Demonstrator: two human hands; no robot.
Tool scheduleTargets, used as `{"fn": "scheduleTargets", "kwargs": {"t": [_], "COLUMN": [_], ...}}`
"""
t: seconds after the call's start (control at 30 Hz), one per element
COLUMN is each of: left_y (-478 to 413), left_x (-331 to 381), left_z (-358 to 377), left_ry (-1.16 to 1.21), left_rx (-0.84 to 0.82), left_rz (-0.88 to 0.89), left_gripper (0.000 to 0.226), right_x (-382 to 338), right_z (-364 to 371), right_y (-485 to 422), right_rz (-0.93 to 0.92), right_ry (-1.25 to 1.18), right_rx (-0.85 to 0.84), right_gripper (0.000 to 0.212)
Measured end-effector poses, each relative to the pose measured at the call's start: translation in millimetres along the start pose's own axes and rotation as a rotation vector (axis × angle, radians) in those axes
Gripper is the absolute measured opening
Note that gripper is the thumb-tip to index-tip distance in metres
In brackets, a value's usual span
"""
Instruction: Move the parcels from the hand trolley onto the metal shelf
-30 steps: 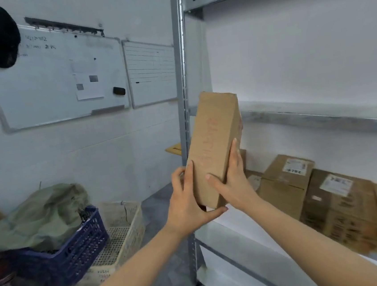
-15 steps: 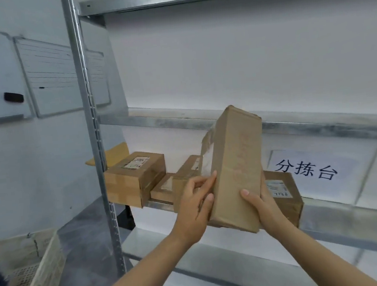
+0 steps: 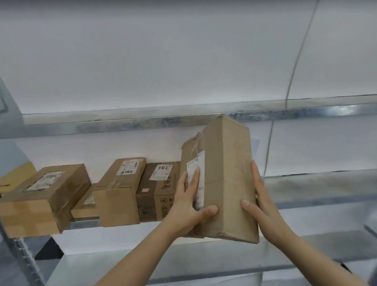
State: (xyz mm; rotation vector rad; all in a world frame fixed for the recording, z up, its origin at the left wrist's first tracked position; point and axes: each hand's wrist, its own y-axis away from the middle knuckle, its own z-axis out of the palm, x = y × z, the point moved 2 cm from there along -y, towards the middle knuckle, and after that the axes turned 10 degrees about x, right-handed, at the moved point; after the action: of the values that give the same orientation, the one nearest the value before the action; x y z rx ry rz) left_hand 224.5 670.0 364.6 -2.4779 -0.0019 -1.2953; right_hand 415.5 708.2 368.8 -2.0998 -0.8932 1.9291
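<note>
1. The tall parcel (image 3: pixel 231 180) is up in the air, standing on end and tipped a little, right in front of the metal shelf (image 3: pixel 328 200). Its bottom corner hangs below the shelf's front edge, so it isn't resting on anything.
2. The left hand (image 3: pixel 189 203) has its fingers laid flat up the label side, with the thumb hooked round the front face. The right hand (image 3: pixel 263 202) does the same on the other side, so the box is clamped between both.
3. Four boxes sit along the left part of the shelf: a big parcel (image 3: pixel 44 200) sticking out over the front edge near the upright post (image 3: pixel 20 253), a flat parcel (image 3: pixel 84 206), a taped parcel (image 3: pixel 120 192), and a dark parcel (image 3: pixel 157 190) just beside the left hand.
4. To the right of the held box, bare metal decking runs off toward the right end.
5. The parcel's top lines up with the upper deck (image 3: pixel 134 123) edge. The lower deck (image 3: pixel 195 258) shows under the forearms.
</note>
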Motion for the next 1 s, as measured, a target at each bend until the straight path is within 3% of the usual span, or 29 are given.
{"fn": "scheduleTargets", "kwargs": {"t": [0.1,0.23,0.37,0.53,0.63,0.8,1.0], "left_y": [-9,-11,-6,-1,-7,-34,-86], "left_x": [6,19,27,25,15,-2,-10], "left_z": [14,43,74,108,121,148,189], "left_ry": [-0.108,-0.251,-0.326,-0.340,-0.324,-0.215,-0.233], "left_rx": [-0.048,-0.066,-0.163,-0.254,-0.255,-0.210,-0.135], "left_rz": [0.024,0.096,0.073,0.045,0.003,-0.129,-0.180], "left_gripper": [0.114,0.113,0.119,0.122,0.110,0.110,0.110], "right_x": [3,1,15,46,73,101,147], "right_z": [-16,-29,-42,-69,-88,-119,-160], "right_y": [8,22,43,62,60,31,-27], "right_rz": [0.034,0.047,0.140,0.220,0.253,0.258,0.239], "right_ry": [0.046,0.127,0.051,-0.025,-0.078,-0.068,0.181], "right_rx": [0.030,0.150,0.254,0.354,0.359,0.353,0.195], "right_gripper": [0.077,0.108,0.114,0.102,0.093,0.081,0.076]}}
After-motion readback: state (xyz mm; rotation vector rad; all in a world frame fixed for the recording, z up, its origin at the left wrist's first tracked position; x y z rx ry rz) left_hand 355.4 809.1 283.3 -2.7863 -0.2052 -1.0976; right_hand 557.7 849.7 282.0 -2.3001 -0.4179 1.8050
